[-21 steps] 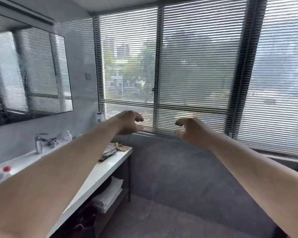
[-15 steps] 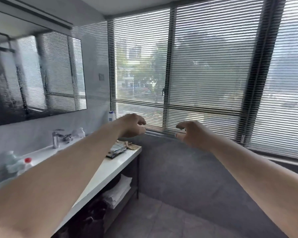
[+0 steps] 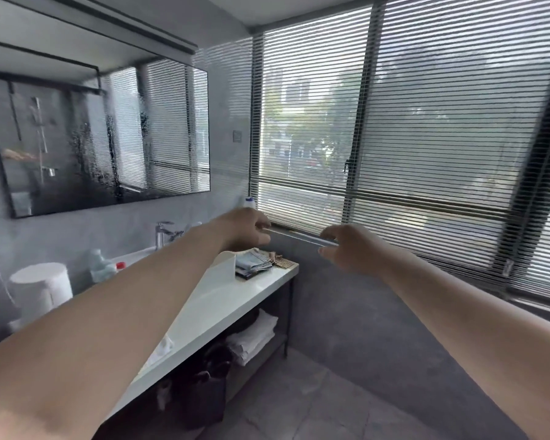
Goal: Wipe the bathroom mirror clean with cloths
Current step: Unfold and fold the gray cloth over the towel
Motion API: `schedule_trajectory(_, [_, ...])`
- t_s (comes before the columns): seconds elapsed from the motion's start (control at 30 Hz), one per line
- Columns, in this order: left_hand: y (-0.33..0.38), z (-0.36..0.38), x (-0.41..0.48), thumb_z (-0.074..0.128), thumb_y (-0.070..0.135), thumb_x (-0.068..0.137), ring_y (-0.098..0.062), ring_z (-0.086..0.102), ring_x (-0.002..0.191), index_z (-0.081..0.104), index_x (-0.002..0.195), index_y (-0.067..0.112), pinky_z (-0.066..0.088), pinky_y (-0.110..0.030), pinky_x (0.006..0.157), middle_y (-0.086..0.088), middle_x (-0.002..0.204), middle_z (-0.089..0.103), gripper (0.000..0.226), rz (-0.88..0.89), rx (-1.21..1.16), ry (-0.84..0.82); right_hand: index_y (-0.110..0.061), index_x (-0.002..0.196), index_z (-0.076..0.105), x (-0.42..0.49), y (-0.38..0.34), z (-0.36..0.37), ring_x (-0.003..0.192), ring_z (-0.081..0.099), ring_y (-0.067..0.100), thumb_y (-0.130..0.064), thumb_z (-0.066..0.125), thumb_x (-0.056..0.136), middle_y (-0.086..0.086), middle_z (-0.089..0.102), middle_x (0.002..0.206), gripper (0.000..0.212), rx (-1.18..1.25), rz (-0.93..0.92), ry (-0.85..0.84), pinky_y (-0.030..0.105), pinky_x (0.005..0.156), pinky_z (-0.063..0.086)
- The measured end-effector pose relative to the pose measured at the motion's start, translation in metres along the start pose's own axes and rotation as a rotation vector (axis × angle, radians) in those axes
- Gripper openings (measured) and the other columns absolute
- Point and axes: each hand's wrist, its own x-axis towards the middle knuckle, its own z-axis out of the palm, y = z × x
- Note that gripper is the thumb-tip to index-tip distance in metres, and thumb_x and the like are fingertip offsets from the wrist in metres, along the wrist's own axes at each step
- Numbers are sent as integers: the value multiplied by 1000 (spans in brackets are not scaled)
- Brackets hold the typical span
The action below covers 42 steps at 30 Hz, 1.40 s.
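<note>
The bathroom mirror hangs on the left wall above the counter, streaked with dark drips and smears. Folded cloths lie in a stack at the far end of the white counter. Both my arms reach forward in mid-air. My left hand hovers above the cloth stack with loosely curled fingers and holds nothing. To its right, in front of the window sill, my right hand is loosely curled too and also holds nothing.
A chrome tap stands at the sink. A white paper roll and a red-capped bottle sit on the counter's near left. Folded white towels lie on the shelf below. Window blinds fill the far wall.
The view has swung left, bringing more of the mirror and counter into sight. Both hands stay stretched forward, still holding nothing, the left now over the cloth stack.
</note>
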Motion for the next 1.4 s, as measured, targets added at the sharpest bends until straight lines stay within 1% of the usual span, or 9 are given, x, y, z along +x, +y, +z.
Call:
schedule_trajectory(0.13, [-13, -8, -15, 63, 34, 92, -16, 56, 114, 61, 133, 19, 39, -27, 89, -2, 133, 61, 44, -44, 19, 5, -28, 136, 56, 1, -18, 2, 120, 57, 23, -42, 58, 93, 0, 59, 136, 45, -1, -20, -20, 31, 86, 45])
schedule_trajectory(0.3, [-38, -14, -30, 64, 36, 90, -12, 54, 102, 62, 132, 21, 39, -27, 86, -2, 130, 64, 44, -81, 37, 7, -28, 137, 55, 4, -50, 9, 118, 57, 22, -39, 57, 95, 1, 59, 137, 44, 28, -35, -23, 28, 81, 42])
schedule_trajectory(0.47, [-65, -28, -50, 63, 35, 93, -16, 56, 111, 62, 133, 19, 37, -25, 87, -2, 132, 63, 43, -85, 52, 14, -26, 140, 53, 12, -89, 21, 122, 56, 22, -39, 57, 96, 0, 57, 140, 46, 49, -44, -54, 33, 96, 48])
schedule_trajectory(0.6, [-103, -44, -67, 63, 33, 90, -13, 56, 102, 64, 130, 25, 36, -24, 83, 2, 130, 65, 40, -121, 75, 29, -24, 139, 54, 24, -123, 32, 117, 59, 22, -41, 57, 95, 0, 60, 135, 46, 25, -75, -68, 35, 96, 50])
schedule_trajectory(0.77, [-155, -61, -93, 64, 34, 89, -20, 57, 119, 63, 131, 28, 40, -25, 89, 1, 136, 61, 42, -200, 86, 23, -26, 140, 53, 39, -169, 52, 122, 57, 21, -41, 57, 97, -1, 59, 138, 46, 35, -132, -100, 35, 99, 49])
schedule_trajectory(0.9, [-194, -70, -115, 65, 32, 90, -19, 56, 123, 61, 135, 23, 38, -23, 92, 0, 139, 60, 45, -251, 57, 19, -23, 141, 52, 51, -201, 72, 128, 54, 20, -40, 57, 97, -2, 57, 142, 48, 25, -183, -119, 32, 102, 44])
schedule_trajectory(1.1, [-253, -70, -149, 65, 37, 89, -17, 54, 125, 60, 135, 29, 42, -32, 103, 4, 140, 58, 46, -329, -2, 48, -27, 139, 54, 71, -244, 108, 123, 56, 22, -42, 54, 97, -1, 58, 140, 45, 37, -226, -152, 34, 99, 47])
schedule_trajectory(1.2, [-281, -66, -164, 65, 40, 89, -15, 56, 121, 60, 134, 32, 44, -33, 101, 4, 138, 59, 46, -373, -50, 54, -27, 140, 52, 79, -262, 130, 126, 53, 20, -42, 52, 98, -2, 57, 140, 45, 36, -244, -190, 27, 93, 40])
schedule_trajectory(1.4, [-331, -50, -194, 66, 42, 89, -19, 56, 121, 61, 132, 32, 42, -30, 96, 4, 135, 60, 44, -489, -70, 96, -26, 141, 51, 91, -284, 167, 126, 55, 19, -42, 54, 97, -4, 57, 140, 47, 69, -255, -261, 33, 104, 44])
